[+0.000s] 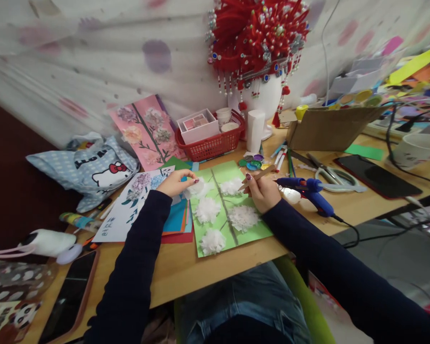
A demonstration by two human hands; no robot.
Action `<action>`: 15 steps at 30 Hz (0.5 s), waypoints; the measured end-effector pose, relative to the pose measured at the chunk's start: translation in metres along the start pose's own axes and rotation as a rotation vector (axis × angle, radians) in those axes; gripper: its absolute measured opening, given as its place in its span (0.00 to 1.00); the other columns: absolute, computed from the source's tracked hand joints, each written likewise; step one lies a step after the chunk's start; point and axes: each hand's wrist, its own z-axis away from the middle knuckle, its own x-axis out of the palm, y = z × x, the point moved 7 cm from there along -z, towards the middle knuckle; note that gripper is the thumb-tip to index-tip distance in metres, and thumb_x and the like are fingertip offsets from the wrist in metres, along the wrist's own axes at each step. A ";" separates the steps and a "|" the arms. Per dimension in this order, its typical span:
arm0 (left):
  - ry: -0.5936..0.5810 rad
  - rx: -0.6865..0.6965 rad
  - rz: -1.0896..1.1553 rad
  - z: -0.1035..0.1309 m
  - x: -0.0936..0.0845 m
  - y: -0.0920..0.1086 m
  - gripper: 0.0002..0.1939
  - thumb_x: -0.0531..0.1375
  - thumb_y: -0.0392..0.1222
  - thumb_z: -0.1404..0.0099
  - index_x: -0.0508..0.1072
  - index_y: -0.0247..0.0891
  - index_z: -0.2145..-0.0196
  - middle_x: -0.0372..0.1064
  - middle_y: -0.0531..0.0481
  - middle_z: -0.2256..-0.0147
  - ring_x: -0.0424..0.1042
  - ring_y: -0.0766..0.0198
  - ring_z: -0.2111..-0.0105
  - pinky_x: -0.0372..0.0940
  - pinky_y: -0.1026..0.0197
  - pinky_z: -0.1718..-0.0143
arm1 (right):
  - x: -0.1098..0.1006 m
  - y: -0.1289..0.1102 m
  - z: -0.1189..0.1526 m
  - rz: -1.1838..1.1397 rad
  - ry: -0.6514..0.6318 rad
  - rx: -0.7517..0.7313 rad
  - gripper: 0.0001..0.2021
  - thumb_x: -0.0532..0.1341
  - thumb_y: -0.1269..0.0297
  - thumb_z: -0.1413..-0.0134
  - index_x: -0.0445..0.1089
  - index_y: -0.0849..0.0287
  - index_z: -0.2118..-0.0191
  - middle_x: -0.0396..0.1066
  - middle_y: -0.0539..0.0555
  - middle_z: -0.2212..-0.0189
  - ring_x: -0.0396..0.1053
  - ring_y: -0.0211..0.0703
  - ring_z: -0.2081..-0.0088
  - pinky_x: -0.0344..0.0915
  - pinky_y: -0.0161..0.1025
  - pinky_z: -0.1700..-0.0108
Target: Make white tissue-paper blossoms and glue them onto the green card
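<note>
A green sheet (220, 213) lies on the table with a dark stem down its middle and several white paper flowers (208, 210) on it. My left hand (178, 183) is closed, thumb and fingertips pinched at the edge of the upper left white paper flower (198, 189). My right hand (264, 192) grips a thin brown pointed stick (258, 177), its tip near the upper right white flower (231, 187). Just right of that hand rests a blue glue gun (310, 191).
Colored paper (175, 222) and a flower picture (118, 220) lie left of the green sheet. Behind stand a red basket (211, 148) and a beaded red headdress (258, 38). Scissors (329, 177), a phone (376, 176) and a black cable (351, 234) lie to the right.
</note>
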 end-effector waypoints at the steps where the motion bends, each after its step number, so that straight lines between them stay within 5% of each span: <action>1: -0.007 -0.008 0.038 0.001 0.002 0.005 0.12 0.58 0.48 0.46 0.71 0.35 0.70 0.72 0.47 0.66 0.70 0.60 0.63 0.61 0.57 0.56 | -0.001 -0.001 0.001 -0.001 -0.006 0.004 0.18 0.46 0.55 0.39 0.66 0.59 0.70 0.69 0.52 0.82 0.67 0.39 0.79 0.62 0.36 0.72; 8: -0.191 0.011 0.283 -0.002 0.048 0.045 0.09 0.59 0.43 0.45 0.68 0.33 0.72 0.65 0.53 0.76 0.65 0.70 0.76 0.62 0.64 0.70 | 0.003 0.006 -0.001 0.164 -0.032 0.017 0.18 0.46 0.57 0.40 0.66 0.60 0.72 0.70 0.54 0.81 0.67 0.41 0.78 0.62 0.37 0.71; 15: -0.236 0.082 0.174 -0.019 0.099 0.064 0.08 0.58 0.41 0.45 0.70 0.33 0.71 0.65 0.54 0.79 0.63 0.70 0.79 0.58 0.67 0.75 | 0.005 0.013 -0.003 0.238 -0.023 0.071 0.18 0.44 0.57 0.39 0.66 0.60 0.69 0.71 0.56 0.77 0.69 0.44 0.76 0.63 0.39 0.69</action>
